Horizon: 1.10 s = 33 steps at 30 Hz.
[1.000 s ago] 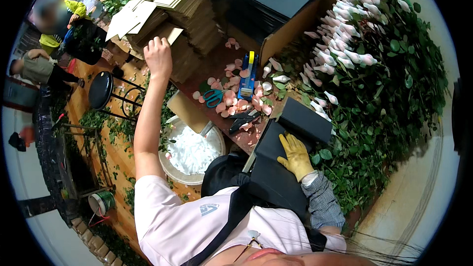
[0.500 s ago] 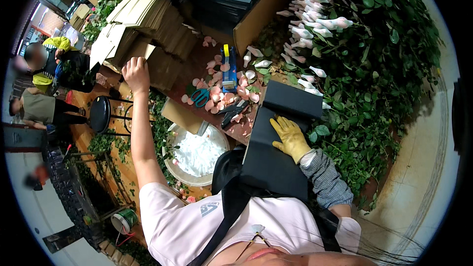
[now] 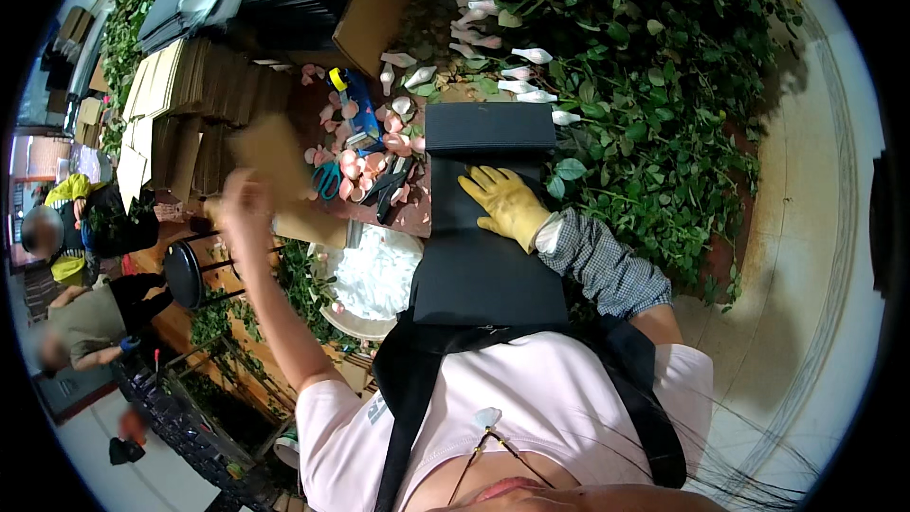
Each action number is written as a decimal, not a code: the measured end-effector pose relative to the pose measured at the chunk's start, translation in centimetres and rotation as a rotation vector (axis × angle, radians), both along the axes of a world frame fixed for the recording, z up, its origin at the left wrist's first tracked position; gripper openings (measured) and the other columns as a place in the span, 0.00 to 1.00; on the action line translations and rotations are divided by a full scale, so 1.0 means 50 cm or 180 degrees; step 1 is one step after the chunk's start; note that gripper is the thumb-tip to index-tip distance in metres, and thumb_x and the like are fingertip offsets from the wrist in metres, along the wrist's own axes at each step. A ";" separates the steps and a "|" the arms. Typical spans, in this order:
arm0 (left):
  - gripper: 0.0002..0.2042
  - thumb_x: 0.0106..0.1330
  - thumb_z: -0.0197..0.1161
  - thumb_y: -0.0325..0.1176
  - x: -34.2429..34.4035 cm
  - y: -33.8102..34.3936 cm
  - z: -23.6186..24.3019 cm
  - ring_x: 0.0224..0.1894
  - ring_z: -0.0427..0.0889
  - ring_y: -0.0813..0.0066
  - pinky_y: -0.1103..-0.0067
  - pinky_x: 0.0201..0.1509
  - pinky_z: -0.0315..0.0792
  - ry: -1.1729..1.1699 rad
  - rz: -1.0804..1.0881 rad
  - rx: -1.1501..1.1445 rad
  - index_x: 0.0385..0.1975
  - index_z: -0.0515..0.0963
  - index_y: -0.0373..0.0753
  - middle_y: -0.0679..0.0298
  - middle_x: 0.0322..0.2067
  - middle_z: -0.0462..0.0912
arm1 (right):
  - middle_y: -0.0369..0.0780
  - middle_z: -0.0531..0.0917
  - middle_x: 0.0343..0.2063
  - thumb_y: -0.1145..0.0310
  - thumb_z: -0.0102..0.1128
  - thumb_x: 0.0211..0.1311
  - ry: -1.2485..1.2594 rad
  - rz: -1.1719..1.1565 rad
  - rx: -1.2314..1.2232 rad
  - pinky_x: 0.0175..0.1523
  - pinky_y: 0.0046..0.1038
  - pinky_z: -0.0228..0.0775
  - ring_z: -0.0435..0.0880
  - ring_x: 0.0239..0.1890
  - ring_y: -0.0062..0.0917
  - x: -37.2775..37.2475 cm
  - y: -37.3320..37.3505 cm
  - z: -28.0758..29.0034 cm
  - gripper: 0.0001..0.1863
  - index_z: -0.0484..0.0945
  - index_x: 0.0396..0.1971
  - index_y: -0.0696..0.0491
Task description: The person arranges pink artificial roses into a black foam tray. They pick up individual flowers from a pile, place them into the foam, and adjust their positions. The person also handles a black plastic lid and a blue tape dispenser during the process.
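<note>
My bare left hand (image 3: 245,207), smeared by motion, grips a piece of brown cardboard (image 3: 275,156) near the stacks at the left. My right hand (image 3: 507,204), in a yellow glove and a checked sleeve, lies flat with fingers spread on a black sheet (image 3: 488,280) in front of my body. Beyond the gloved fingertips, the sheet's far end carries a raised black folded block (image 3: 488,128). It cannot be told whether this block is part of the sheet.
Stacked brown cardboard (image 3: 171,81) and black sheets (image 3: 303,9) fill the far left. Blue-handled scissors (image 3: 327,180), a blue tape dispenser (image 3: 358,112) and pink petals lie mid-table. A tub of white pieces (image 3: 374,270) stands left. Leafy stems with netted buds (image 3: 654,133) crowd the right. Two people stand far left.
My left hand has drawn back from the cardboard stack with a brown piece in it. My right hand stays flat on the black sheet. The whole view has shifted.
</note>
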<state>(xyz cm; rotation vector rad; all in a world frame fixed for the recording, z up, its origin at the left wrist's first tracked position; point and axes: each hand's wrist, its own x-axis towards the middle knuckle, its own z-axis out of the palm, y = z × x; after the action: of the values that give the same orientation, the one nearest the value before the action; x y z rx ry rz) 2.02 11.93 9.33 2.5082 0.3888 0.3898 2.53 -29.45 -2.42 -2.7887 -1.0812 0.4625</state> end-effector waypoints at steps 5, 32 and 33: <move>0.15 0.73 0.62 0.41 -0.005 -0.269 -0.179 0.28 0.69 0.89 0.86 0.31 0.64 0.2632 -0.2176 -0.3154 0.40 0.82 0.33 0.77 0.29 0.77 | 0.44 0.71 0.65 0.59 0.67 0.56 -0.0126 -0.0047 0.0171 0.67 0.40 0.62 0.68 0.67 0.39 -0.001 0.012 -0.022 0.35 0.69 0.65 0.50; 0.27 0.69 0.63 0.48 -0.145 -0.467 -0.182 0.61 0.74 0.42 0.62 0.65 0.68 0.1987 -0.4271 -0.0313 0.62 0.71 0.36 0.38 0.55 0.77 | 0.42 0.58 0.74 0.53 0.66 0.56 0.0299 -0.0491 0.0038 0.70 0.54 0.54 0.61 0.72 0.44 0.000 0.024 -0.067 0.46 0.56 0.73 0.47; 0.23 0.69 0.62 0.48 -0.132 -0.479 -0.144 0.53 0.79 0.44 0.61 0.58 0.72 0.2350 -0.4165 -0.0557 0.55 0.76 0.36 0.39 0.47 0.80 | 0.43 0.58 0.74 0.53 0.66 0.56 0.0314 -0.0505 0.0036 0.70 0.54 0.54 0.61 0.72 0.44 -0.005 0.018 -0.063 0.46 0.56 0.73 0.47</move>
<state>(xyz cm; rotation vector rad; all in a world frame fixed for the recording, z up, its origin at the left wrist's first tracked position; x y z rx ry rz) -4.60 -12.00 2.14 2.0887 -0.9057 -1.0193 2.26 -28.54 -5.54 -2.7807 -0.8321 0.5662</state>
